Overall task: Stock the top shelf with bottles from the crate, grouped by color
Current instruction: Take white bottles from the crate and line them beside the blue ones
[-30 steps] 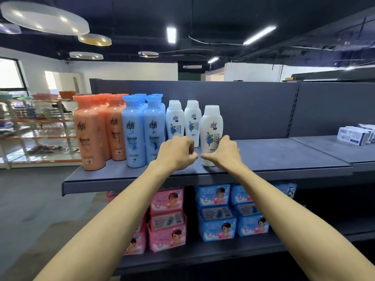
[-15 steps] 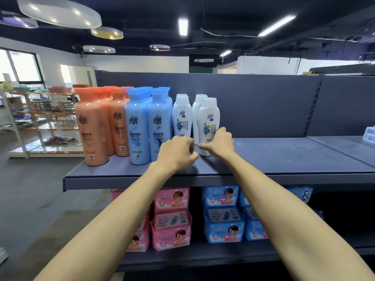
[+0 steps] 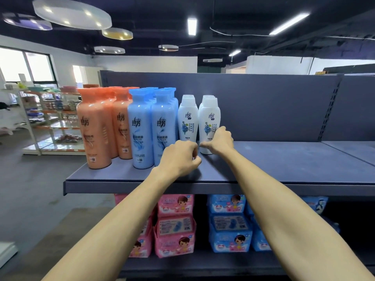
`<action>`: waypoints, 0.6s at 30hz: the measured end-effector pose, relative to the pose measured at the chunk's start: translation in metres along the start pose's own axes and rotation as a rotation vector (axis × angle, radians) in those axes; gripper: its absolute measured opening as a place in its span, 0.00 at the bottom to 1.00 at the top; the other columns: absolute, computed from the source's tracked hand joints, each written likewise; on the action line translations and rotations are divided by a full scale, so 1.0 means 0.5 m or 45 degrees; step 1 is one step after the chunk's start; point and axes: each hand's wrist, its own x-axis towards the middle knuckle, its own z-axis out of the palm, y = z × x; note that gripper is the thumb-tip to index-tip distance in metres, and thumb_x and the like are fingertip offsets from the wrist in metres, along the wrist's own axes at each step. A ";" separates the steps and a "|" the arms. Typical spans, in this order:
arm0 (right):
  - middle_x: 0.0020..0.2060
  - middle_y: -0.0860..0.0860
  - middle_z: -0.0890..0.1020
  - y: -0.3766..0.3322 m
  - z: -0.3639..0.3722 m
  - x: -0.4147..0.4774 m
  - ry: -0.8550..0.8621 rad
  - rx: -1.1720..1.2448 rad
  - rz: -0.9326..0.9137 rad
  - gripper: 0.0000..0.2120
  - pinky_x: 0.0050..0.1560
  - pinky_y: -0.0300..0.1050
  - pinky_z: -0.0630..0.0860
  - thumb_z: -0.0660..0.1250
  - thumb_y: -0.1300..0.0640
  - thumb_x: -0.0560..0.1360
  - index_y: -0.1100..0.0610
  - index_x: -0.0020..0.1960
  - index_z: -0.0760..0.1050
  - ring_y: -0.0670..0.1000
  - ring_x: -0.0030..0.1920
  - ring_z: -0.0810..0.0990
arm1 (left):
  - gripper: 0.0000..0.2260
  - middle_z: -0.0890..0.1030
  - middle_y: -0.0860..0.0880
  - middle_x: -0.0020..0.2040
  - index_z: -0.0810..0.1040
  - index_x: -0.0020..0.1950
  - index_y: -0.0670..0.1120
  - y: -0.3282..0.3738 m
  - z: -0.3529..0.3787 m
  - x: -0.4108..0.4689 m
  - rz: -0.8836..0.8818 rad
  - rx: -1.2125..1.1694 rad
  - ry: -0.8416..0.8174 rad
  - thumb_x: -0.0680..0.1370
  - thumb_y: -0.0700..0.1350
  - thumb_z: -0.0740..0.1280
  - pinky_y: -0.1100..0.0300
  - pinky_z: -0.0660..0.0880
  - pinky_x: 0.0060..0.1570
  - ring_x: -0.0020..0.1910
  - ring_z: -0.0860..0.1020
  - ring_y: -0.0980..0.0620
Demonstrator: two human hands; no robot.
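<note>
The top shelf (image 3: pixel 284 165) carries three colour groups, left to right. Orange bottles (image 3: pixel 95 126) come first, then blue bottles (image 3: pixel 141 128), then white bottles in two short rows. My right hand (image 3: pixel 220 141) grips the lower part of the front right white bottle (image 3: pixel 209 120), thumb on its left and fingers on its right. My left hand (image 3: pixel 178 159) is a curled fist just above the shelf, in front of the front left white bottle (image 3: pixel 187 118), hiding that bottle's base. I see nothing in the fist. No crate is in view.
To the right of the white bottles the shelf surface is bare up to the back panel (image 3: pixel 274 106). The lower shelf holds pink packs (image 3: pixel 174 226) and blue packs (image 3: pixel 229 230). A store rack (image 3: pixel 50 118) stands across the floor at left.
My right hand slid the white bottle back and to the left, lining it up in front of the right white row. The left fist stayed near the shelf front. The view drew closer.
</note>
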 end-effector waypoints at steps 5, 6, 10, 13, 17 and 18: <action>0.59 0.59 0.76 -0.001 0.011 0.014 0.002 0.009 -0.004 0.36 0.50 0.50 0.73 0.80 0.47 0.64 0.63 0.60 0.66 0.62 0.59 0.77 | 0.03 0.81 0.51 0.40 0.75 0.40 0.51 0.006 0.001 0.008 0.020 -0.008 0.015 0.72 0.49 0.64 0.55 0.74 0.41 0.42 0.78 0.45; 0.59 0.60 0.76 -0.001 0.013 0.016 0.005 0.009 -0.008 0.36 0.50 0.50 0.73 0.80 0.47 0.64 0.63 0.60 0.66 0.63 0.59 0.77 | 0.02 0.82 0.51 0.41 0.74 0.40 0.51 0.007 0.002 0.010 0.021 -0.010 0.017 0.72 0.49 0.64 0.55 0.74 0.41 0.42 0.78 0.45; 0.59 0.60 0.76 0.001 0.019 0.021 0.025 0.010 -0.002 0.36 0.50 0.50 0.73 0.80 0.48 0.65 0.63 0.60 0.65 0.63 0.59 0.77 | 0.03 0.82 0.51 0.40 0.76 0.40 0.50 0.012 0.006 0.015 0.031 -0.014 0.041 0.72 0.48 0.64 0.55 0.73 0.41 0.43 0.77 0.45; 0.59 0.60 0.76 0.001 0.020 0.021 0.026 -0.002 0.002 0.36 0.50 0.50 0.73 0.80 0.48 0.65 0.63 0.61 0.65 0.63 0.59 0.77 | 0.04 0.82 0.51 0.41 0.77 0.42 0.50 0.016 0.011 0.016 0.037 -0.018 0.047 0.72 0.48 0.64 0.56 0.71 0.40 0.43 0.77 0.45; 0.59 0.60 0.76 0.000 0.017 0.016 0.017 -0.011 -0.005 0.36 0.51 0.50 0.73 0.80 0.47 0.65 0.63 0.61 0.65 0.63 0.59 0.77 | 0.05 0.81 0.51 0.41 0.77 0.43 0.50 0.012 0.015 0.008 0.042 -0.022 0.032 0.72 0.49 0.64 0.55 0.72 0.40 0.42 0.77 0.45; 0.59 0.60 0.76 -0.001 0.013 0.012 0.002 -0.014 -0.007 0.37 0.50 0.50 0.72 0.80 0.47 0.64 0.63 0.61 0.65 0.63 0.59 0.77 | 0.04 0.81 0.51 0.40 0.77 0.43 0.50 0.010 0.014 0.004 0.042 -0.022 0.029 0.72 0.49 0.64 0.56 0.72 0.39 0.42 0.77 0.45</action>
